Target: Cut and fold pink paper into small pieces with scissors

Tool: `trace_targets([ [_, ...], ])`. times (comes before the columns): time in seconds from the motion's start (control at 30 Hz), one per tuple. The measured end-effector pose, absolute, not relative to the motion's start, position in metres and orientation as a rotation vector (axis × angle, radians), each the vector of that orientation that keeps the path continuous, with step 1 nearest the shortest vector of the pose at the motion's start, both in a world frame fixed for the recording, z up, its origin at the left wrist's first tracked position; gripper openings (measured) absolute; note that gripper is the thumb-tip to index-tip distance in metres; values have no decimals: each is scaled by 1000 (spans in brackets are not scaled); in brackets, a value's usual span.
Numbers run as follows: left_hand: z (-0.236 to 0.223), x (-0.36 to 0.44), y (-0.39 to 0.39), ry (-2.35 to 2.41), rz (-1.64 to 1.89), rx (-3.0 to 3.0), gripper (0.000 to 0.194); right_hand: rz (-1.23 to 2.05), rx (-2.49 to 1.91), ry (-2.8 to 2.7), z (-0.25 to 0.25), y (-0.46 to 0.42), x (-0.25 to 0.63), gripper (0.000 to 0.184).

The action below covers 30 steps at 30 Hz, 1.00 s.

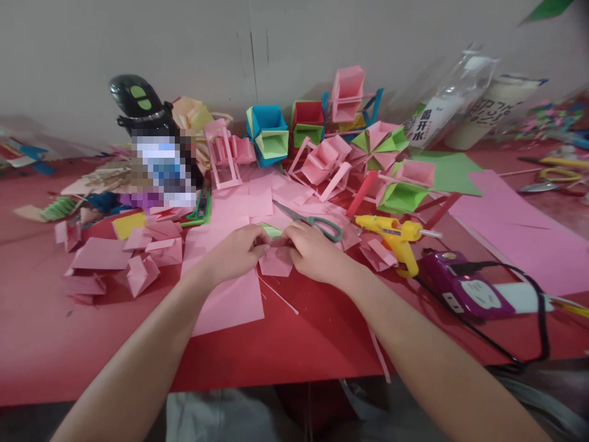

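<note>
Between my two hands is a small piece of pink paper (276,263), its lower part showing below my fingers. My left hand (242,248) pinches its left side, and my right hand (309,248) pinches its right side. A strip of light green (272,231) shows just behind the fingertips; I cannot tell whether it is part of the held piece. Scissors (317,222) with grey-green handles lie right behind my right hand. Under my left wrist spreads a larger pink sheet (230,307).
Folded pink pieces (140,273) lie at left, near a phone (163,169) on a black stand. Paper boxes (267,132) line the back. A yellow glue gun (393,236), a purple power strip (469,285) with its cable and a plastic bottle (444,101) are at right.
</note>
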State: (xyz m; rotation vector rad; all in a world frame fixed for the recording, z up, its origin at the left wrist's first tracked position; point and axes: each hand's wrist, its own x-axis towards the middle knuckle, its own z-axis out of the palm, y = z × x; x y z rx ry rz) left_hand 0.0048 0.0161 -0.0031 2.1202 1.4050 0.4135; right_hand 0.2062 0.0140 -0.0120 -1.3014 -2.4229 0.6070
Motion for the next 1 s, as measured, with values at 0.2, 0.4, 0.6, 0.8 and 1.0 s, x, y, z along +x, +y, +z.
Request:
trace_targets([
  [0.2,-2,-1,20,1349,489,2188,25,641,-1305,-2367,-11,14,208,9],
  [0.4,1,1,19,1354,456,2220,26,764,-1313,-2257,-5,11,208,8],
  [0.6,1,-1,20,1376,622,2196,22,830,-1171,-2091,5,16,216,11],
  [0.8,0,-2,22,1357,734,2199,21,739,-1187,-2057,2,26,222,32],
  [1.0,-1,-2,23,1399,764,2162,18,913,-1194,-2052,5,23,226,30],
])
